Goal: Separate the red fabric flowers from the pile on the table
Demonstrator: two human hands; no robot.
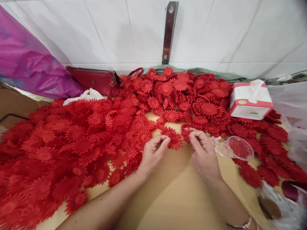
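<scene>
Both hands pinch red flowers: left hand [153, 151] grips a large flower [174, 139], right hand [202, 152] a smaller flower [185, 132] beside it.

Your hands work over a tan table [177, 195], bare just below and between them. Left of your left hand [153, 153] a deep heap of red flowers [59, 150] covers it; more red flowers [187, 92] pile up beyond both hands. Just right of your right hand [203, 153] lies a clear plastic cup [236, 148] on its side, and farther back to the right a tissue box [250, 100] rests on flowers.
</scene>
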